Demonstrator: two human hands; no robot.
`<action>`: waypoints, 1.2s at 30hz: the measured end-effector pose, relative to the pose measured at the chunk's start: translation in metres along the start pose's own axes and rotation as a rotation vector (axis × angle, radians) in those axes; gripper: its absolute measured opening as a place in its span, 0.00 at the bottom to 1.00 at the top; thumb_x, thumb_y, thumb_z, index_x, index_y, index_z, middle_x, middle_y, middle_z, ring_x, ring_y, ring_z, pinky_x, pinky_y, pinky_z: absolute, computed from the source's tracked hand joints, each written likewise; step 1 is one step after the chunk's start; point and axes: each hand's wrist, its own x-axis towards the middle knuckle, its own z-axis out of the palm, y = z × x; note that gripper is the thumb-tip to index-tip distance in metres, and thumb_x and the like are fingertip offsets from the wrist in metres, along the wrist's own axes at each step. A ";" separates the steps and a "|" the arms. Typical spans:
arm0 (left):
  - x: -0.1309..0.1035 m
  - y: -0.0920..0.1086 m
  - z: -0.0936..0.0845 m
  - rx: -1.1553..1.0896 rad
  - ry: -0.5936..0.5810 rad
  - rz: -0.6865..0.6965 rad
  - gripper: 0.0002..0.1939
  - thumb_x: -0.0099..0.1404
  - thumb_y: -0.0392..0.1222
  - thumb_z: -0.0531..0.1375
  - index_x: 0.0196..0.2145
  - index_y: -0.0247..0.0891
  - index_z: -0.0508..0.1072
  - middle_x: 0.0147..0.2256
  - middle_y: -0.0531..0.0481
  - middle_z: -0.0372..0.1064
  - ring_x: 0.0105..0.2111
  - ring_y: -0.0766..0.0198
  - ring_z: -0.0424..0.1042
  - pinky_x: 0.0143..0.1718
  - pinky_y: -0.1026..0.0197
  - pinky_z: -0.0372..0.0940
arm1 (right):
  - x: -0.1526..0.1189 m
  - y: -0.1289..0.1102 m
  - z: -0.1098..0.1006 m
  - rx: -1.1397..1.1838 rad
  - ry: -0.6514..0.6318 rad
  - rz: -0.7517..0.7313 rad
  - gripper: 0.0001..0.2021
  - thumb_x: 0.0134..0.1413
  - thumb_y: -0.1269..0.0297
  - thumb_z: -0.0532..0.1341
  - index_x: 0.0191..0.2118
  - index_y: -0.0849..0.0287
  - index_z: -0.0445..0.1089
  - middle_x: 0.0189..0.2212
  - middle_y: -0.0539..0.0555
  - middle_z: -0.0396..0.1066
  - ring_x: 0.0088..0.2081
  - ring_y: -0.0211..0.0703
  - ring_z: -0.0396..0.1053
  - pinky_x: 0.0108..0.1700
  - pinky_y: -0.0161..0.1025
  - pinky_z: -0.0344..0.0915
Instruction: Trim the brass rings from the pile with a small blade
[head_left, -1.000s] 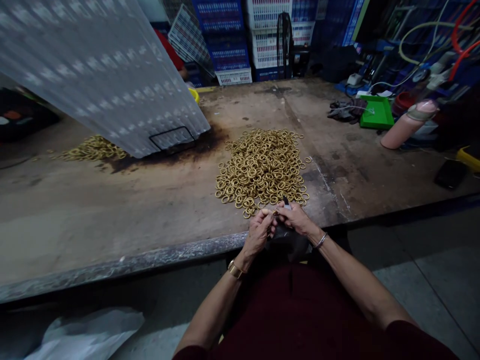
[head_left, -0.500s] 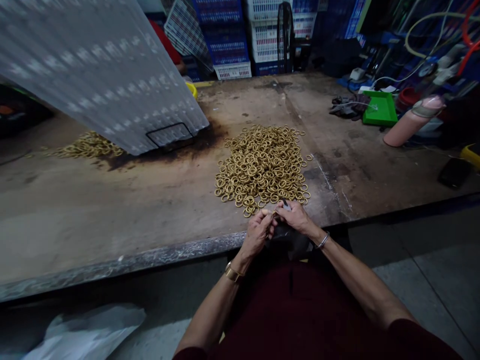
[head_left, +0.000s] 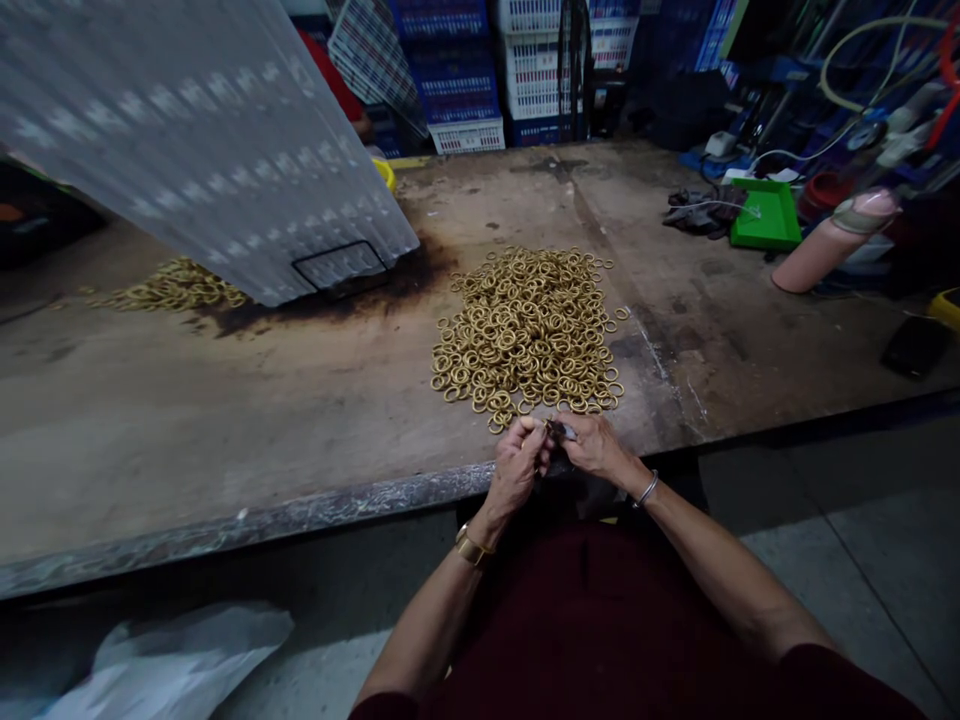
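Note:
In the head view, a broad heap of brass-coloured rings (head_left: 532, 325) lies on the worn wooden table (head_left: 337, 400). At its near side, above the table's front edge, my two hands meet. My left hand (head_left: 516, 468) is closed, its thumb and fingers pinching a brass ring (head_left: 547, 426), of which only a little shows. My right hand (head_left: 601, 447) is wrapped round a small grey tool with a dark end (head_left: 565, 432). The tool's dark end points left, at the ring. Fingers hide most of the tool, so its exact kind cannot be made out.
A large grey ribbed panel (head_left: 225, 140) leans over the table's left side, with more rings (head_left: 176, 288) beside it. To the right are a green tray (head_left: 766, 215), a pink bottle (head_left: 832, 240) and a dark phone-like object (head_left: 915, 345). Stacked crates (head_left: 457, 70) stand behind.
My right hand has shifted slightly down, and the tool in it has swung from pointing up to pointing left at the ring. My left hand stays nearly in place.

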 end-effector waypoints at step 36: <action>-0.008 0.004 -0.005 -0.272 0.087 -0.068 0.22 0.47 0.50 0.69 0.26 0.36 0.60 0.22 0.56 0.65 0.16 0.76 0.58 0.15 0.73 0.50 | 0.014 -0.018 0.005 0.726 0.100 0.158 0.09 0.46 0.58 0.57 0.26 0.59 0.66 0.19 0.45 0.60 0.22 0.32 0.55 0.26 0.31 0.55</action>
